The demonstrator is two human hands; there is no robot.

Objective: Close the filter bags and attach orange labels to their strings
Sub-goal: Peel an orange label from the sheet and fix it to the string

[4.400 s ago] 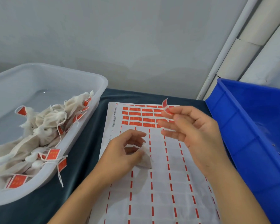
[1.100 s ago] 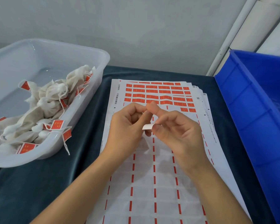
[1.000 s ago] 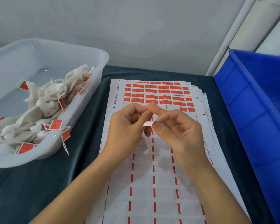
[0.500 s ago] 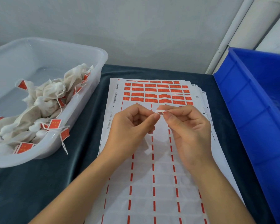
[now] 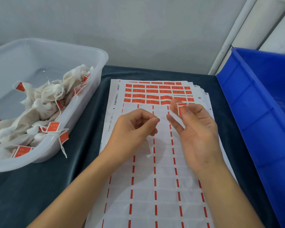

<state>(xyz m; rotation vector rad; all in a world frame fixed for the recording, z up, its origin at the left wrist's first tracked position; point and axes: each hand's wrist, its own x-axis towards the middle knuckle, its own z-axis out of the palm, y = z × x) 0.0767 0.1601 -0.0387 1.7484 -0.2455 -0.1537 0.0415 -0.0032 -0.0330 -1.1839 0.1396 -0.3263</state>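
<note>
Clear tub [image 5: 95,66] at the table's left edge holds tagged bags; left hand [image 5: 132,134] pinches the string [image 5: 162,118], right hand [image 5: 196,129] pinches an orange label [image 5: 181,108], not yet stuck on.

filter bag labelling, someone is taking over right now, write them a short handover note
Left hand: pinches the string at its end; the filter bag hangs under the palm.
Right hand: holds a folded orange label between thumb and index finger, the other fingers spread loosely.
Label sheet lies on the dark cloth; orange labels are left only in its far rows.
Done: labelled bags are piled in the clear tub on the left.
Left: whether the label is fully stuck to the string cannot be told, so check it, then put the bag in the tub. The blue bin is on the right.
</note>
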